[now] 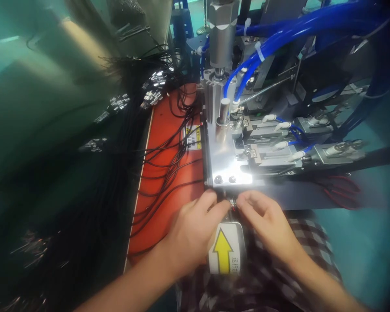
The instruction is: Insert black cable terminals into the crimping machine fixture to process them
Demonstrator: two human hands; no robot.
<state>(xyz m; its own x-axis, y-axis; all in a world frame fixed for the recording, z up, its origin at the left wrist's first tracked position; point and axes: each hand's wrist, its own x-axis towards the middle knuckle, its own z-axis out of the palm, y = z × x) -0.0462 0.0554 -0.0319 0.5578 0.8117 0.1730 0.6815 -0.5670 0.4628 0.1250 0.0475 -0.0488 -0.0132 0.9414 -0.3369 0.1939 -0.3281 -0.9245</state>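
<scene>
My left hand (195, 227) is closed at the front end of the machine, its thumb and index finger pinched at a small silvery connector (233, 202). From the other side my right hand (268, 219) pinches the same piece with thumb and fingertips. A bit of red shows just under it; the fingers cover most of the rest. Directly above both hands stands the metal block (227, 164) of the machine, with two bolts on its lower edge. Below them is a white plate (214, 264) with a yellow arrow (223, 253).
Black cables (169, 177) run across an orange surface (162, 130) into the machine's left side. Bundles of cables with silvery ends (156, 89) hang at left. Blue air hoses (279, 32) and small cylinders (273, 160) fill the right. Checkered cloth (312, 234) lies beneath my arms.
</scene>
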